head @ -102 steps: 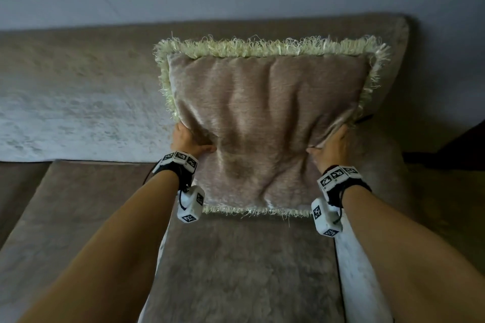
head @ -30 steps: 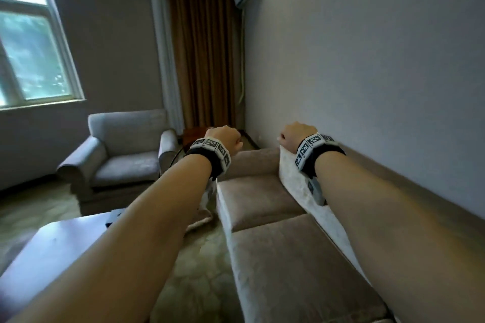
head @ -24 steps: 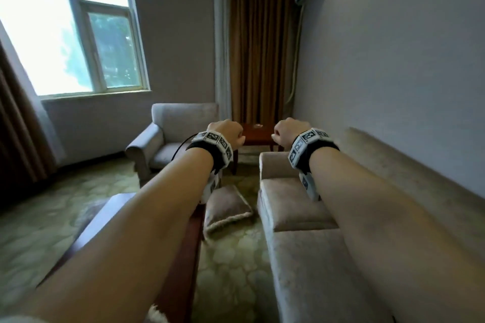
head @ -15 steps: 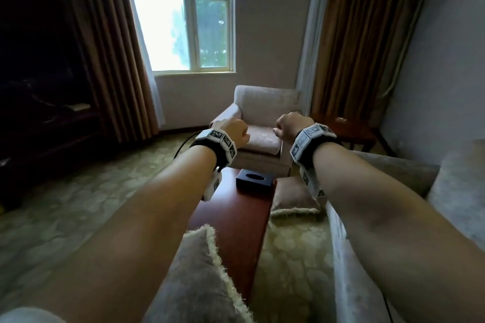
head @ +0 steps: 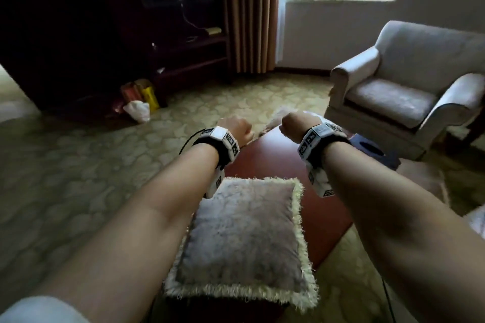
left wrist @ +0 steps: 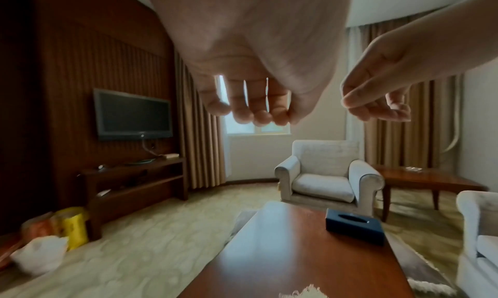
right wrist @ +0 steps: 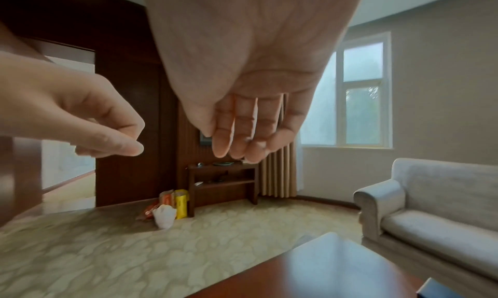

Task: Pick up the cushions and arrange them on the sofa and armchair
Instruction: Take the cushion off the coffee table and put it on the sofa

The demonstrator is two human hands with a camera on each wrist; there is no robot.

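Observation:
A taupe cushion [head: 244, 238] with a pale fringe lies flat on the near end of the red-brown coffee table [head: 273, 160]. My left hand [head: 236, 130] and right hand [head: 292, 126] hover side by side above the table's far half, beyond the cushion, touching nothing. In the wrist views the left hand [left wrist: 253, 111] and right hand [right wrist: 237, 145] show loosely curled fingers with nothing in them. The pale armchair [head: 393, 97] stands at the upper right with a bare seat. Another fringed cushion [head: 420, 178] lies on the floor right of the table. The sofa is out of the head view.
A dark tissue box [head: 372, 148] sits on the table's far right corner. Plastic bags [head: 139, 110] stand on the patterned carpet by a dark TV stand [head: 189, 60]. Something fuzzy [head: 275, 118] shows on the floor past the table's far end.
Earlier both hands held a cushion against the sofa back and have let go. Since then the view has swung left from the sofa to the coffee table; the hands stay raised and empty.

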